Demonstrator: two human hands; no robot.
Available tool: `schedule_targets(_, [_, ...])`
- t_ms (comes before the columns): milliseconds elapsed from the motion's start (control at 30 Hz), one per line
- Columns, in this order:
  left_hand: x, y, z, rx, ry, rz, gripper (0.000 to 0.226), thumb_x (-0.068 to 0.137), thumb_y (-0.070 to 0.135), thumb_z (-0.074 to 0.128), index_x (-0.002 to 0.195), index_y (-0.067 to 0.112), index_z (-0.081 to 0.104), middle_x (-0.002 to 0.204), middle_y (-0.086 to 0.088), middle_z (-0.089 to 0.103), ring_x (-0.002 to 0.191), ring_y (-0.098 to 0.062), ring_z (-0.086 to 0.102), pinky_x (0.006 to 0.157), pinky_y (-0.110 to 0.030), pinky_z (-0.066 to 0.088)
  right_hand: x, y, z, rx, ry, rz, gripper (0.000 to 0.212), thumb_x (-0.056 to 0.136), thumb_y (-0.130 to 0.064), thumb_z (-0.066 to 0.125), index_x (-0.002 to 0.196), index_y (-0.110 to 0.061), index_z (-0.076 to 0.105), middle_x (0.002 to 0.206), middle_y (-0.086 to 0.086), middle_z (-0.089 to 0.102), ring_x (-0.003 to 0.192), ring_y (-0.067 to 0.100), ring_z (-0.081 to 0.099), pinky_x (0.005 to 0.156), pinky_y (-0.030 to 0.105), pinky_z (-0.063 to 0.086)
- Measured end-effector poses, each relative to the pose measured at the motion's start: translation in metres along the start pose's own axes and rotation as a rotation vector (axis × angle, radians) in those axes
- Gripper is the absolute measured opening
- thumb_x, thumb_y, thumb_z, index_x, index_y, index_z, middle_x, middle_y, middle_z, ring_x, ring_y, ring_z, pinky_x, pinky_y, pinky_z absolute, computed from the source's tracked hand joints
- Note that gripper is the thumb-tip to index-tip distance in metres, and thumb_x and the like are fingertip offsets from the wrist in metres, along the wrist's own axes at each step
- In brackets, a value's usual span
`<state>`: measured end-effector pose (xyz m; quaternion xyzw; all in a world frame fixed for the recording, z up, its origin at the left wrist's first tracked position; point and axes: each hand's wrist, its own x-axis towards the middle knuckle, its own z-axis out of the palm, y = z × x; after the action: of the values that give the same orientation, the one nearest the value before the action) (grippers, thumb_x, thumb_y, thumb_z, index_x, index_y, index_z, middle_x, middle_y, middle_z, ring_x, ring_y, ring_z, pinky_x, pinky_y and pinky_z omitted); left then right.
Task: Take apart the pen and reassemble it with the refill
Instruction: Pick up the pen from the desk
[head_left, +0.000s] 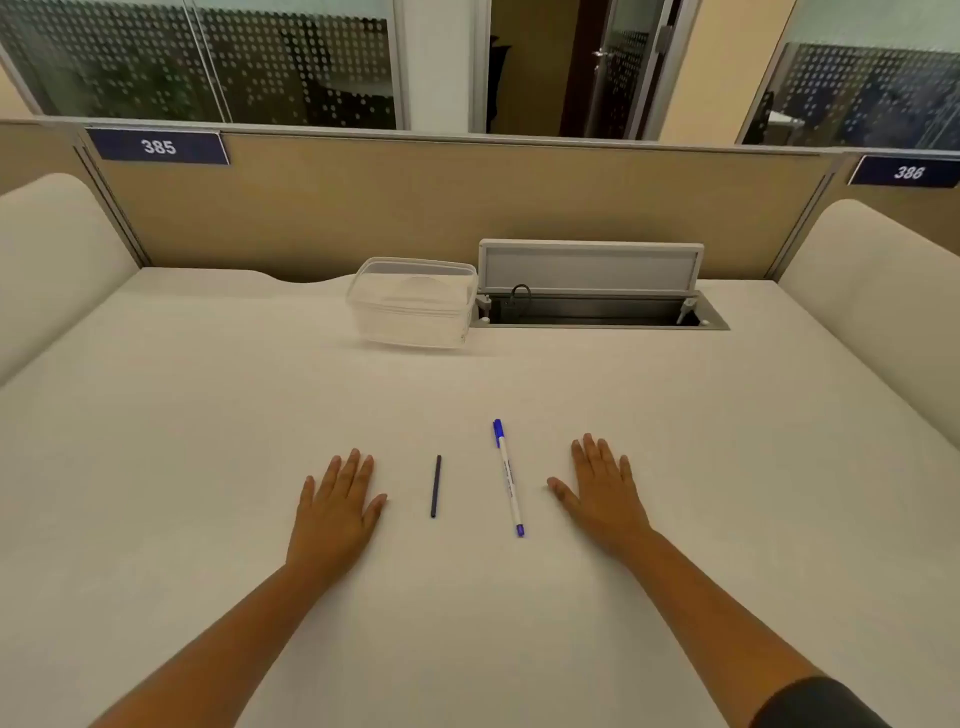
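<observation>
A white pen (508, 478) with a blue cap and a blue end plug lies on the white table, cap pointing away from me. To its left lies a short dark refill (435, 486), roughly parallel to the pen. My left hand (335, 506) rests flat on the table left of the refill, fingers spread, holding nothing. My right hand (602, 493) rests flat to the right of the pen, also with nothing in it. Neither hand touches the pen or the refill.
A clear plastic container (415, 301) stands at the back middle of the table (208, 415). Right of it a cable hatch (597, 306) is open with its lid raised. A tan partition closes the far edge.
</observation>
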<state>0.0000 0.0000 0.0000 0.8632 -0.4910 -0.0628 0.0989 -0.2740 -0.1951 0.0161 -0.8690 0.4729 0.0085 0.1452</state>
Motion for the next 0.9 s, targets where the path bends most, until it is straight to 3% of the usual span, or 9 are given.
schedule_targets(133, [-0.007,-0.001,0.001,0.022,0.009,0.011,0.058,0.095,0.045,0.019,0.147,0.023,0.003,0.157,0.003,0.002,0.144,-0.017,-0.002,0.116,-0.040,0.001,-0.001,-0.012,-0.004,0.143,0.075,0.045,0.061,0.093,-0.052,0.030,0.141,-0.014,0.028,0.154,0.007,0.021,0.142,0.024,0.014,0.116,0.043,0.011])
schedule_targets(233, [-0.008,-0.002,0.002,0.028,0.003,0.021,0.058,0.095,0.045,0.019,0.147,0.023,0.002,0.157,0.003,0.001,0.144,-0.016,-0.003,0.116,-0.040,0.000,-0.002,-0.033,-0.008,0.179,0.178,0.031,0.044,0.087,-0.058,0.041,0.096,-0.020,0.060,0.103,0.001,0.060,0.106,0.024,0.052,0.084,0.036,0.039])
schedule_targets(300, [-0.007,-0.003,0.002,0.037,-0.010,0.017,0.059,0.095,0.047,0.017,0.147,0.023,0.000,0.157,0.003,-0.001,0.144,-0.016,-0.004,0.117,-0.040,0.000,-0.003,-0.046,-0.010,0.089,0.125,0.019,0.046,0.081,-0.066,0.040,0.075,-0.023,0.053,0.077,-0.006,0.053,0.085,0.020,0.052,0.072,0.033,0.034])
schedule_targets(367, [-0.008,-0.003,0.000,0.055,-0.031,0.019,0.066,0.091,0.056,0.008,0.146,0.023,-0.002,0.157,0.003,-0.003,0.144,-0.016,-0.006,0.117,-0.041,0.000,-0.005,-0.056,-0.009,0.010,0.063,0.017,0.046,0.079,-0.068,0.041,0.073,-0.023,0.047,0.079,-0.005,0.052,0.081,0.018,0.050,0.073,0.034,0.032])
schedule_targets(500, [-0.012,-0.003,-0.003,0.064,-0.056,0.032,0.110,0.054,0.077,-0.031,0.146,0.023,-0.004,0.156,0.004,-0.006,0.144,-0.016,-0.007,0.116,-0.040,-0.002,-0.004,-0.061,-0.012,-0.069,0.018,0.009,0.032,0.089,-0.049,0.039,0.082,-0.018,0.042,0.089,0.002,0.052,0.088,0.023,0.055,0.078,0.035,0.036])
schedule_targets(600, [-0.017,-0.006,-0.003,0.073,-0.049,0.036,0.112,0.052,0.076,-0.035,0.146,0.023,-0.005,0.157,0.006,-0.005,0.143,-0.014,-0.008,0.116,-0.039,-0.002,-0.004,-0.059,-0.016,-0.027,-0.029,0.012,0.026,0.091,-0.039,0.038,0.082,-0.016,0.043,0.084,0.001,0.049,0.075,0.021,0.050,0.073,0.033,0.036])
schedule_targets(733, [-0.018,-0.006,-0.004,0.037,-0.062,0.033,0.104,0.061,0.076,-0.026,0.146,0.022,-0.004,0.154,0.010,-0.008,0.144,-0.013,-0.006,0.117,-0.038,-0.001,-0.007,-0.054,-0.018,0.280,-0.088,0.088,0.027,0.092,-0.035,0.037,0.074,-0.016,0.043,0.068,-0.002,0.055,0.059,0.016,0.048,0.058,0.028,0.035])
schedule_targets(833, [-0.015,0.001,-0.011,-0.074,-0.081,-0.038,0.069,0.090,0.057,0.013,0.147,0.020,-0.001,0.157,0.006,0.003,0.144,-0.014,0.000,0.117,-0.041,0.001,-0.009,-0.051,-0.020,0.495,-0.088,0.101,0.029,0.094,-0.033,0.040,0.073,-0.014,0.042,0.060,-0.006,0.049,0.052,0.010,0.043,0.059,0.028,0.035])
schedule_targets(900, [-0.011,0.012,-0.018,-0.191,-0.061,-0.090,0.063,0.095,0.046,0.025,0.147,0.019,0.003,0.157,0.002,0.008,0.144,-0.016,0.004,0.116,-0.041,0.003,-0.010,-0.053,-0.023,0.540,-0.091,0.084,0.030,0.095,-0.033,0.040,0.074,-0.012,0.042,0.061,-0.006,0.047,0.052,0.007,0.043,0.058,0.025,0.035])
